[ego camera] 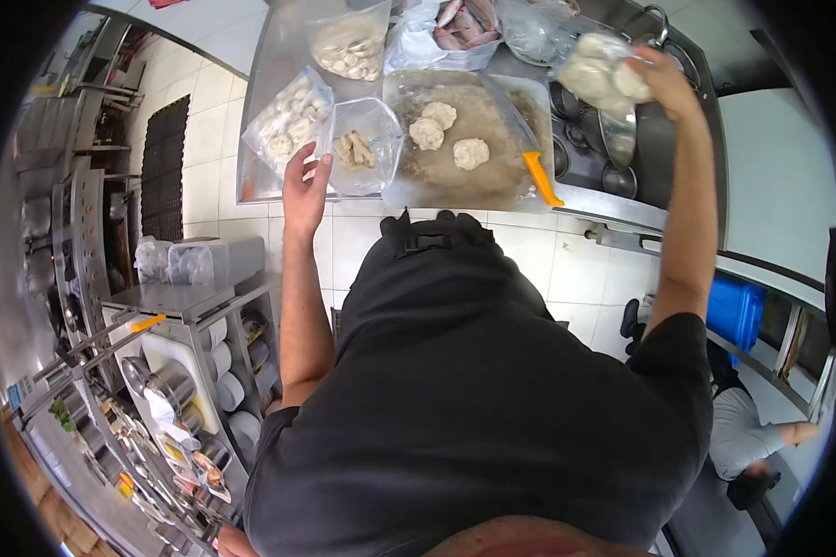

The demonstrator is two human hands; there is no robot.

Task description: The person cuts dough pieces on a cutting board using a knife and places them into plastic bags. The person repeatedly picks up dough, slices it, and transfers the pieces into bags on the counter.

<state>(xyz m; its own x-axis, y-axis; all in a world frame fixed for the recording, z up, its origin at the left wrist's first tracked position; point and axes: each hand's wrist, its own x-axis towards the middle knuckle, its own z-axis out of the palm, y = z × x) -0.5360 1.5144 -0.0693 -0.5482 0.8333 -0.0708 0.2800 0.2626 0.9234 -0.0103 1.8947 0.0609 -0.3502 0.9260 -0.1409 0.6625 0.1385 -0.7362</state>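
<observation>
My right hand (658, 80) grips a clear plastic bag (595, 73) of pale, round, dough-like pieces, held up over the sink side. My left hand (308, 184) is empty with its fingers apart, near the edge of another clear bag (296, 118) of pale pieces; whether it touches the plastic I cannot tell. Beside that hand an open clear bag (383, 163) holds pale strips (354, 150). On the worn cutting board (418, 188) lie three pale patties (471, 154). A large knife (542, 177) with an orange handle rests along the board's right side.
Farther back are a bag of pale slices (352, 45), a white bag of raw fish (463, 28) and a clear bag (536, 31). Metal bowls (620, 181) fill the sink at right. A rack of dishes (226, 390) stands left; another person (745, 432) is at lower right.
</observation>
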